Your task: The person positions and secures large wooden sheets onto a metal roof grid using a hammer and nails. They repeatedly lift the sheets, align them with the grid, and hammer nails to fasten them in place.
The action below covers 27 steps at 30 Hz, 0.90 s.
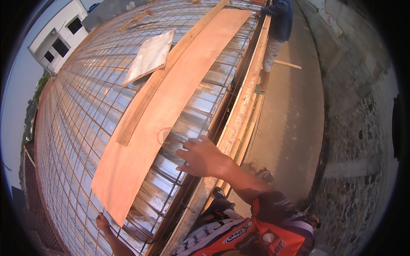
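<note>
A long, narrow plywood sheet [145,128] lies over a grid of steel reinforcing bars [81,115], above shiny corrugated metal decking [164,170]. Just off the sheet's near end is my left hand [102,222], its fingers curled; what they grip is too small to make out. My right hand [200,157] reaches over the bars beside the sheet's right edge, fingers apart and slightly bent, holding nothing that I can see. A wooden plank [147,91] rests lengthwise on the plywood. Against the plank leans a smaller, pale board [150,55].
Timber edge formwork [237,117] runs along the slab's right side, with a lower concrete lane [294,119] beyond it. Another person [277,25] stands by the sheet's far end, one hand near it. A stone wall [354,128] borders the lane; a white building [57,38] stands far left.
</note>
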{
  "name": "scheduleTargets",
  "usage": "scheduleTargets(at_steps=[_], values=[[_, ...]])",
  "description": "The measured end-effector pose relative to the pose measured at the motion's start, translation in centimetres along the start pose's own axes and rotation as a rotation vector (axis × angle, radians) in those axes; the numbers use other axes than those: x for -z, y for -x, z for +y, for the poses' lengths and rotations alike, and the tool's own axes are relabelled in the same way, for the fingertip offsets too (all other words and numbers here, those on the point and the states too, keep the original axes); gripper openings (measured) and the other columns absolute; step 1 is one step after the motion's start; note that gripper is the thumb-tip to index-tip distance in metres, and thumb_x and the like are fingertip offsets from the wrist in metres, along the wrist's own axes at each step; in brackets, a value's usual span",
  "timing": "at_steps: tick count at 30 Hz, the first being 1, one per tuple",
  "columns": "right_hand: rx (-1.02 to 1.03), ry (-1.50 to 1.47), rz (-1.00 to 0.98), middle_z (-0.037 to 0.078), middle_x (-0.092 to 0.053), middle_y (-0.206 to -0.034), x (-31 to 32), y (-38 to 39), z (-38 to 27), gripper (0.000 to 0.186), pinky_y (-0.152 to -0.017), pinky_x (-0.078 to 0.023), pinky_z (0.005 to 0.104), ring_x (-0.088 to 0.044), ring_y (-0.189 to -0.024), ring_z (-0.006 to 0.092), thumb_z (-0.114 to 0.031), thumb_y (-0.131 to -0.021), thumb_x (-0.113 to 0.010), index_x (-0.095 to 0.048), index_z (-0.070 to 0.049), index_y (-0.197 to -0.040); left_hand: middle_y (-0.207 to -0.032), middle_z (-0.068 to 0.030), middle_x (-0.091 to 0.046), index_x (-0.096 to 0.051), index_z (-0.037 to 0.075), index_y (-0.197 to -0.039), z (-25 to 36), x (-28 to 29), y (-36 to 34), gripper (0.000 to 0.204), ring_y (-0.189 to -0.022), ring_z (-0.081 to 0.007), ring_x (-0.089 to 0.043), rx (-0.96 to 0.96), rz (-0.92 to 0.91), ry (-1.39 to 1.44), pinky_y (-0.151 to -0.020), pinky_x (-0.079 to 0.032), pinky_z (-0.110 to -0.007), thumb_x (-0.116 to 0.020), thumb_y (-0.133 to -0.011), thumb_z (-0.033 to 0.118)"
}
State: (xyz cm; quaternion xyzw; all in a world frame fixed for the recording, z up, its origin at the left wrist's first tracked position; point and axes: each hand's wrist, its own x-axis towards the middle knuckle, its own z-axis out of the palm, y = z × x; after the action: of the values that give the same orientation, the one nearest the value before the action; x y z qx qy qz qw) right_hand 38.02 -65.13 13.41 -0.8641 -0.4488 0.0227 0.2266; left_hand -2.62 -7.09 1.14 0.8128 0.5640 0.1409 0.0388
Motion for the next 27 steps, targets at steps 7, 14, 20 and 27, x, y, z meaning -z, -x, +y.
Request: scheduleTargets(at_steps=[7, 14, 20, 27], values=[[-0.041, 0.031, 0.178, 0.014, -0.068, -0.104, 2.5, -0.1, 7.1, 0.042, -0.099, -0.043, 0.0469, -0.063, -0.106, 0.0331, -0.041, -0.091, -0.067, -0.068, -0.008, -0.117, -0.086, -0.0277, -0.068, -0.068, -0.005, -0.085, 0.0, -0.7, 0.0, 0.058, -0.083, -0.0481, -0.063, -0.022, 0.084, 0.006, -0.079, -0.047, -0.053, -0.046, -0.095, 0.048], [-0.102, 0.071, 0.095, 0.014, -0.07, -0.094, 3.0, 0.1, 6.8, 0.042, -0.093, -0.046, 0.0432, -0.067, -0.096, 0.0323, -0.045, -0.094, -0.061, -0.068, -0.007, -0.111, -0.084, -0.029, -0.067, -0.067, -0.006, -0.084, -2.8, -3.1, -1.0, 0.062, -0.081, -0.0482, -0.062, -0.078, 0.181, 0.014, -0.076, -0.046, -0.054, -0.046, -0.096, 0.051], [-0.113, 0.043, 0.125, 0.014, -0.07, -0.092, 3.3, 0.2, 6.7, 0.04, -0.089, -0.046, 0.0431, -0.067, -0.094, 0.0324, -0.044, -0.093, -0.062, -0.068, -0.007, -0.109, -0.091, -0.0299, -0.069, -0.07, -0.007, -0.093, -1.9, -2.7, -0.8, 0.065, -0.088, -0.0478, -0.064, -0.013, 0.157, -0.01, -0.081, -0.048, -0.054, -0.047, -0.097, 0.053], [-0.099, 0.033, 0.155, 0.013, -0.069, -0.09, 3.4, 0.1, 6.7, 0.038, -0.087, -0.047, 0.0429, -0.067, -0.092, 0.0324, -0.042, -0.092, -0.063, -0.069, -0.008, -0.107, -0.092, -0.0292, -0.07, -0.072, -0.006, -0.095, -0.9, -1.8, -0.4, 0.064, -0.09, -0.0485, -0.065, -0.032, 0.086, -0.038, -0.083, -0.048, -0.054, -0.047, -0.097, 0.053]])
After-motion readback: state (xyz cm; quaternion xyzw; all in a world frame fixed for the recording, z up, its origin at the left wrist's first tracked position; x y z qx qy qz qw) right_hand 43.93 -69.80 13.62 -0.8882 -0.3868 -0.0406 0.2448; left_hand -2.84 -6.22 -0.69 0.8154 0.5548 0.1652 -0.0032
